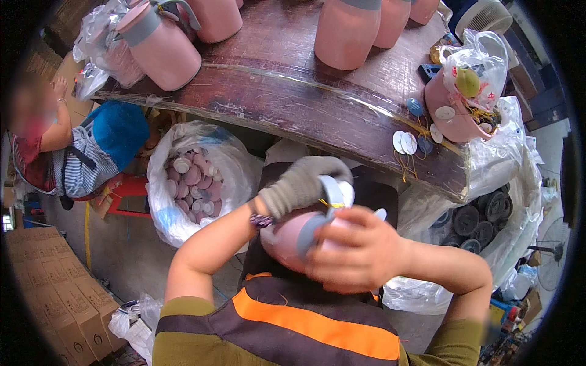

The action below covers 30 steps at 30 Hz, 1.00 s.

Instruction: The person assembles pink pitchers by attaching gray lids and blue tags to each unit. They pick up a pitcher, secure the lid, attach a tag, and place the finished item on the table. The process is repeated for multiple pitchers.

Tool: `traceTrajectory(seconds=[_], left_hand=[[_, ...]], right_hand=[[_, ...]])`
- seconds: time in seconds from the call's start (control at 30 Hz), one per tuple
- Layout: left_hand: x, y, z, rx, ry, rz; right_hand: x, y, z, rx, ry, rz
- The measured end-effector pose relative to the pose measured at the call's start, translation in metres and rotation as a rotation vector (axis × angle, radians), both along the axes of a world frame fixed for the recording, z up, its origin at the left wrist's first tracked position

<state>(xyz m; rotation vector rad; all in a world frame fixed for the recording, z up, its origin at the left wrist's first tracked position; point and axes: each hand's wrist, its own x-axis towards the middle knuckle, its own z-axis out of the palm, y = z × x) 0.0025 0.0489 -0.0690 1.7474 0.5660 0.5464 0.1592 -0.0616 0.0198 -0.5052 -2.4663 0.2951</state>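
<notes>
A pink vacuum jug [285, 239] with a grey neck band lies tilted across my lap. My left hand [304, 185], in a grey knitted glove, is closed round the jug's pale grey handle [332, 191]. A white rounded part [347, 194] shows beside the handle, and a thin yellow string hangs close by. My bare right hand [357, 249] lies over the jug near its neck band, fingers bent round its side and slightly blurred. That hand hides much of the neck and the jug's opening.
Several pink jugs [162, 55] stand on the worn wooden table [274, 104]. Round tags [404, 142] lie near its right corner beside a pink tub [448, 113]. Below are bags of pink lids [195, 183] and black lids [482, 219]. Cartons [55, 293] and another person [91, 146] are at left.
</notes>
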Motion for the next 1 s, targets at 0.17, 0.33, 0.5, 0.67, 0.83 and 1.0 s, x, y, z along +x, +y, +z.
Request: traceTrajectory(seconds=[0.17,0.33,0.5,0.67,0.83,1.0], left_hand=[[-0.019,-0.08,0.042,0.184,0.215,0.041],[0.024,-0.115,0.021,0.298,0.078,0.037],[-0.016,-0.017,0.008,0.105,0.05,-0.003],[-0.006,0.004,-0.009,-0.1,-0.054,-0.133],[-0.01,-0.021,0.024,-0.006,0.272,0.128],[-0.018,-0.068,0.055,-0.033,0.28,-0.022]], right_hand=[[0.039,0.023,-0.033,-0.443,0.089,-0.809],[0.066,0.019,-0.046,-0.866,-0.018,-1.012],[0.075,-0.011,0.007,-0.83,-0.107,-0.555],[0.05,-0.021,0.009,-0.362,-0.161,-0.244],[0.057,-0.013,-0.026,-0.536,0.06,-0.499],[0.066,0.006,-0.016,-0.922,0.152,-0.576]])
